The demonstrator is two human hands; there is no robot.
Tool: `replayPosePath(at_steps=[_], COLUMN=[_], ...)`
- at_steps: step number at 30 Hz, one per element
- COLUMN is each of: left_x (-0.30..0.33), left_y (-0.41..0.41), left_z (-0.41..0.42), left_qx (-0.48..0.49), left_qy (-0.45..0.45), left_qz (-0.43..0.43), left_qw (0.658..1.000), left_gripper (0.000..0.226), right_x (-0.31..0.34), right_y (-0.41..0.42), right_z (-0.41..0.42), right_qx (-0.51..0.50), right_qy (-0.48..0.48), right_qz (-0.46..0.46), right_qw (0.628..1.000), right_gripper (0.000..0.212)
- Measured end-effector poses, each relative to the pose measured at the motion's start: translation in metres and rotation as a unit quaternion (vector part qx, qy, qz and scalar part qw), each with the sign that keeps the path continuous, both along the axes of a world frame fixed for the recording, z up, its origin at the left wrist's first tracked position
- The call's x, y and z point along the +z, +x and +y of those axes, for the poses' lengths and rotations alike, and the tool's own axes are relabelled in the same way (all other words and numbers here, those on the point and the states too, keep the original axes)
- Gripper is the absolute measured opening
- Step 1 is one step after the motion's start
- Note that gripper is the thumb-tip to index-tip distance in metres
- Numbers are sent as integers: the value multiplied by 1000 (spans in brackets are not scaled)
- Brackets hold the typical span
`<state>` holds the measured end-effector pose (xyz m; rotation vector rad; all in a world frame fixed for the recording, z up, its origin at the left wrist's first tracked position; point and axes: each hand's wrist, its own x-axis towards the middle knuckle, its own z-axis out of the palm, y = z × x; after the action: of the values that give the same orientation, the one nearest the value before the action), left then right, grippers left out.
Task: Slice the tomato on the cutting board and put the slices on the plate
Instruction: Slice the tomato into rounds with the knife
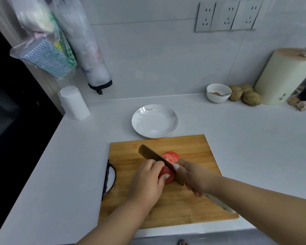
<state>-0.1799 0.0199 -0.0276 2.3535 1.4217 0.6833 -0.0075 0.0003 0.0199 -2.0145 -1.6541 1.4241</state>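
Note:
A red tomato (pixel 166 174) lies on the wooden cutting board (pixel 198 149). My left hand (pixel 147 181) grips the tomato's near part from the left, fingers curled over it. My right hand (pixel 191 175) holds a knife (pixel 152 153) by its pale handle; the broad blade runs diagonally through the tomato. Beyond the blade, cut slices (pixel 170 156) lean together showing pale red flesh. A white marbled plate (pixel 155 121) with a gold rim sits just behind the board and holds nothing.
A paper towel roll (pixel 73 103) stands at the back left. A white bowl with a spoon (pixel 218 92), potatoes (pixel 245 96) and a cream knife block (pixel 284 76) line the back right. Plastic bags (pixel 60 41) hang on the wall. The counter drops off at left.

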Motion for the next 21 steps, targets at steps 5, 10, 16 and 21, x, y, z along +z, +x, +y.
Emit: replayPosePath(at_steps=[5, 10, 16, 21], left_x=[1, 1, 2, 1], left_y=[0, 0, 0, -1], left_z=[1, 1, 2, 3], left_qx=[4, 4, 4, 2], left_qy=[-2, -4, -15, -12], left_qz=[-1, -5, -1, -7], left_qw=[1000, 1000, 1000, 1000], left_gripper=[29, 27, 29, 28], right_x=[-4, -7, -5, -1], right_y=[3, 3, 2, 1], right_z=[0, -1, 0, 2], right_qx=[-16, -15, -5, -15], right_qy=[11, 18, 10, -7], right_qz=[18, 16, 7, 4], right_qw=[1000, 1000, 1000, 1000], right_gripper=[35, 31, 43, 35])
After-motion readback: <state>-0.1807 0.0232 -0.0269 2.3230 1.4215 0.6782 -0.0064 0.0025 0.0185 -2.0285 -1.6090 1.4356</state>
